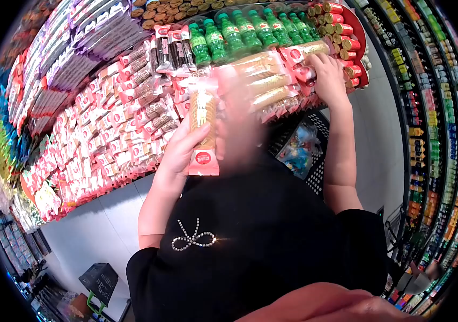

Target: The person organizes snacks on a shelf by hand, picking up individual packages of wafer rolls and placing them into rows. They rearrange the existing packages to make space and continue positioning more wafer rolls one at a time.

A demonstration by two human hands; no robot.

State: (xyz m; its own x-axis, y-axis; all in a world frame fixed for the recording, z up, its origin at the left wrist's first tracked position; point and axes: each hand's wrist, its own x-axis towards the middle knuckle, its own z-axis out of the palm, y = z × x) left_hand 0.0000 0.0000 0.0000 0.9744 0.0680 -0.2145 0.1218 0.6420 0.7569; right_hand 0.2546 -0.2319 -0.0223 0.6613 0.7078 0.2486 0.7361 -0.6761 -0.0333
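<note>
My left hand (182, 145) is closed around an upright biscuit packet (203, 121), clear in the middle with stacked round biscuits and pink-and-white ends. It is held in front of the display, thumb across its face. At the display's right end, my right hand (328, 78) reaches down with bent fingers onto a pink-and-white snack packet (305, 72). Its fingertips are partly hidden against the wrapping. Between my hands lie more long biscuit packets (264, 72) in a row, partly covered by a blurred patch.
Green bottles (231, 32) and red cans (341, 29) line the back of the display. Small wrapped snacks (105, 129) spread leftward. Below my right arm is a black basket (315, 174) with bagged goods. Shelves (427, 107) run along the right; another basket (99, 282) stands lower left.
</note>
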